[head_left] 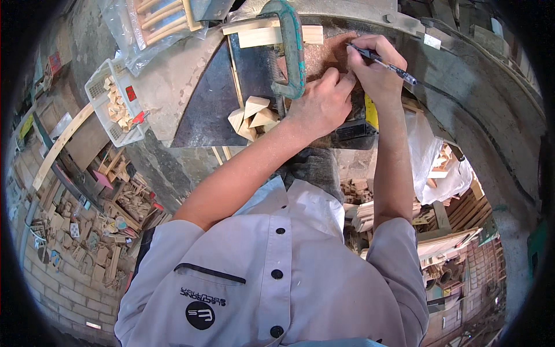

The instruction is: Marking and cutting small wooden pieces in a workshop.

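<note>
Near the top centre, my right hand (pixel 377 66) grips a pen (pixel 399 73), its tip down at a reddish-brown surface (pixel 321 49). Just left of it, my left hand (pixel 321 104) rests there with fingers bent and close together; what is under them is hidden. A teal C-clamp (pixel 292 34) stands beside my left hand, over light wood strips (pixel 257 37). Several small cut wood blocks (pixel 255 108) lie left of my left wrist. A yellow and black tool (pixel 370 113), whose kind I cannot tell, lies below my right hand.
A white plastic basket (pixel 92 89) of small wood pieces and a bagged wooden rack (pixel 162 20) sit at the upper left of the dark-plated bench (pixel 205 107). Long wood strips (pixel 63 144), piled offcuts (pixel 87 231) and stacked timber (pixel 462 214) lie around the sides.
</note>
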Available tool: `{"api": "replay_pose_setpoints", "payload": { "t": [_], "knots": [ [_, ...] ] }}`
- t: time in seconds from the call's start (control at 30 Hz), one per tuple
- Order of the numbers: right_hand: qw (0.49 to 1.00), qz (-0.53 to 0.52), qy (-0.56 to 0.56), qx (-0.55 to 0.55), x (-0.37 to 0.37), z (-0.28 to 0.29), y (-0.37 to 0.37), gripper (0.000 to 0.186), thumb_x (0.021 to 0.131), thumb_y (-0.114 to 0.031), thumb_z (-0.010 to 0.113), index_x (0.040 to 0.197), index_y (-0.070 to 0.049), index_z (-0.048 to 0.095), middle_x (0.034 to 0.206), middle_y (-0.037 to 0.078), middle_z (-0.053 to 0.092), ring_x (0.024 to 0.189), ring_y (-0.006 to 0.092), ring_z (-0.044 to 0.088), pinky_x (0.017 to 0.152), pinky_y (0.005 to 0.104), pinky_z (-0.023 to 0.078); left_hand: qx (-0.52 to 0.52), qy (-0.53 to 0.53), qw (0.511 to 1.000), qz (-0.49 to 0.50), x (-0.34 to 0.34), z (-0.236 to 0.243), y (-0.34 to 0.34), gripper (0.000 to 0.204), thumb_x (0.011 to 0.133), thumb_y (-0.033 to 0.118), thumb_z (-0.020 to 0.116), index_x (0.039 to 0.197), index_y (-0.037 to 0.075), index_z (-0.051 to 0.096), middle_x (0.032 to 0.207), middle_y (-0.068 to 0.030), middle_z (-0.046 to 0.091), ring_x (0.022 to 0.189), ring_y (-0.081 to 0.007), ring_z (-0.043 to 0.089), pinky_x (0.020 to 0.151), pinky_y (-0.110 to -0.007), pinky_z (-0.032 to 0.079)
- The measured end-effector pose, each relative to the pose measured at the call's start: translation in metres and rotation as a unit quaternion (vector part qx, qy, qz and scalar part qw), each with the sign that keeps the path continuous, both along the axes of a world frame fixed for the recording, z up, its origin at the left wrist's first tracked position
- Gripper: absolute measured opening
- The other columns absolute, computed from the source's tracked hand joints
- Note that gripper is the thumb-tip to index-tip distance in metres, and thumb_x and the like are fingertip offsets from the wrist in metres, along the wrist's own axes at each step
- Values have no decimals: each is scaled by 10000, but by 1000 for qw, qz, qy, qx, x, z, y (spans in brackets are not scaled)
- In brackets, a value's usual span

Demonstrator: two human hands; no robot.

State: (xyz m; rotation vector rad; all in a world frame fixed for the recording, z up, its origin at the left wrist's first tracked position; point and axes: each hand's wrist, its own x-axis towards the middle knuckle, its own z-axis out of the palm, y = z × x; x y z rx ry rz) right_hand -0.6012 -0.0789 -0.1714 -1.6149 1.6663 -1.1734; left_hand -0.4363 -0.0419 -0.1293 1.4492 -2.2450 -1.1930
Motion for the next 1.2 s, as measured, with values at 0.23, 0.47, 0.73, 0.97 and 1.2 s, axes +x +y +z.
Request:
{"api": "replay_pose_setpoints", "payload": {
  "t": [0.23,0.47,0.73,0.97,1.2],
  "knots": [
    [999,-6,31,17,2,2,0,183,787,-84,850,921,-62,727,894,94,756,789,236,749,723,328,598,1,1,1000,-8,1,-1,0,394,875,144,711,1259,104,634,990,-155,576,870,-407,685,749,-525,605],
    [999,-5,42,18,2,4,-1,180,786,-92,846,913,-64,721,891,94,755,779,245,747,714,335,600,3,-3,1000,-14,2,-3,0,378,870,142,712,1234,83,628,1015,-166,574,891,-414,679,772,-530,601],
    [1000,-14,25,2,5,4,0,170,794,-53,827,912,-44,704,889,105,750,773,240,739,715,335,596,0,6,1000,-19,2,-3,-1,384,866,142,715,1235,74,633,1004,-162,571,885,-402,680,760,-518,604],
    [997,-33,-62,-27,-2,10,7,134,844,12,768,934,-7,670,928,89,730,828,176,702,760,305,566,-13,39,999,4,3,-2,0,289,874,91,690,1148,38,617,1030,-180,598,861,-405,701,755,-502,599],
    [977,-98,-56,183,9,83,73,171,960,-154,746,962,-9,655,837,117,692,713,228,654,680,352,525,76,127,989,-21,28,43,14,147,934,119,700,914,10,605,964,-180,647,868,-386,665,725,-448,532]
  ]
}}
